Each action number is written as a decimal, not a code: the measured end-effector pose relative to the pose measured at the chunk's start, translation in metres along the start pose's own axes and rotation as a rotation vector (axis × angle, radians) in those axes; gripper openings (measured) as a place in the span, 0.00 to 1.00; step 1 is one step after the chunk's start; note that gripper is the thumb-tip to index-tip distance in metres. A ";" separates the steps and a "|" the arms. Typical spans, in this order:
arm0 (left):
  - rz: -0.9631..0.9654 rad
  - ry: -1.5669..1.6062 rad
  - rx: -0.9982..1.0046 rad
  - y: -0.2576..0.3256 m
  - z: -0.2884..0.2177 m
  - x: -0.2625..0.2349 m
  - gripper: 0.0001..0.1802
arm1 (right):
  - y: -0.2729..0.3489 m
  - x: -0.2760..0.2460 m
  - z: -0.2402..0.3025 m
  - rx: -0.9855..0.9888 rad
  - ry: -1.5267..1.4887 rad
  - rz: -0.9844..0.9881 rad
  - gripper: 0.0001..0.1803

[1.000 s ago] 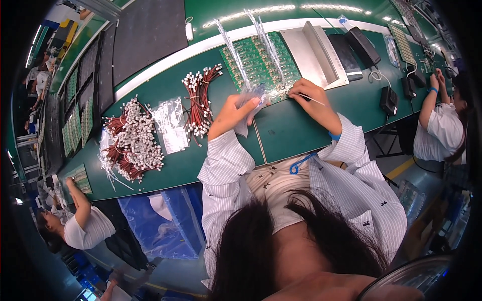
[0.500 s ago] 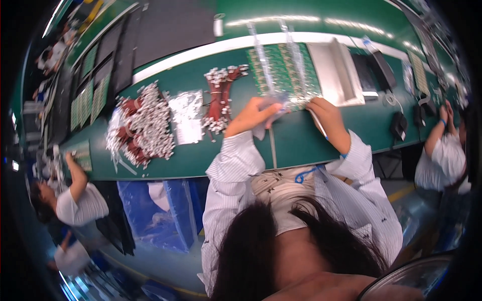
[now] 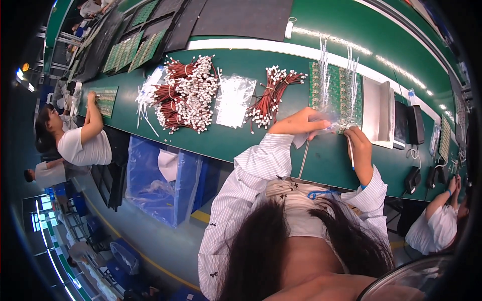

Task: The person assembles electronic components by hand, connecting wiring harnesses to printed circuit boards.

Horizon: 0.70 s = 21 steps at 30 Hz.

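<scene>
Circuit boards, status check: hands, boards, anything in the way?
Left hand holding clear plastic. Right hand holding thin white stick. Green circuit boards on bench, thin pale strips lying across them.

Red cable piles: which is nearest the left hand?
The smaller pile, between the flat clear bag and the left hand; the bigger pile lies on the bag's far side.

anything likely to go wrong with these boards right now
- The slim white stick in the right hand might slip and scrape the green circuit boards at their near edge.
- The clear bag in the left hand could snag on board parts.
- The loose white strips lying across the boards could be knocked askew if a hand brushes them.
</scene>
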<state>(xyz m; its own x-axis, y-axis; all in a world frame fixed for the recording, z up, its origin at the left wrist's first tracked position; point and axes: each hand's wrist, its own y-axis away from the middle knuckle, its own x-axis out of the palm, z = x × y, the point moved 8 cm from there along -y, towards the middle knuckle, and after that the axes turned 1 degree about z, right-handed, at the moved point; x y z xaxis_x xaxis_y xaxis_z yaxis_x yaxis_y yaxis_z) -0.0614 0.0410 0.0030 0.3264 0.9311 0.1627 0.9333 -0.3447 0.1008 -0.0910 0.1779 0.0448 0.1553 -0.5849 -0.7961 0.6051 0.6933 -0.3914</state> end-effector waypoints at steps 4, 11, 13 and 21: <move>0.003 -0.004 0.021 -0.006 -0.001 0.000 0.18 | 0.001 -0.001 -0.012 0.067 -0.027 0.033 0.06; -0.083 -0.112 0.021 0.002 -0.013 -0.008 0.20 | -0.005 -0.003 -0.003 0.044 0.081 0.050 0.05; -0.073 -0.091 0.076 0.008 -0.021 -0.008 0.21 | -0.003 0.006 -0.004 0.011 0.134 0.091 0.05; -0.552 0.078 0.075 0.035 0.000 -0.043 0.16 | 0.010 -0.008 -0.017 0.045 -0.163 -0.055 0.06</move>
<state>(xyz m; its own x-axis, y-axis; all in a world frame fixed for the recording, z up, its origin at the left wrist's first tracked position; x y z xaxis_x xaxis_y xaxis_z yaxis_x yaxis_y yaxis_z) -0.0431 -0.0106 -0.0002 -0.2227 0.9585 0.1779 0.9715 0.2031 0.1219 -0.0994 0.1966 0.0398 0.2431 -0.6844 -0.6873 0.6502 0.6409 -0.4081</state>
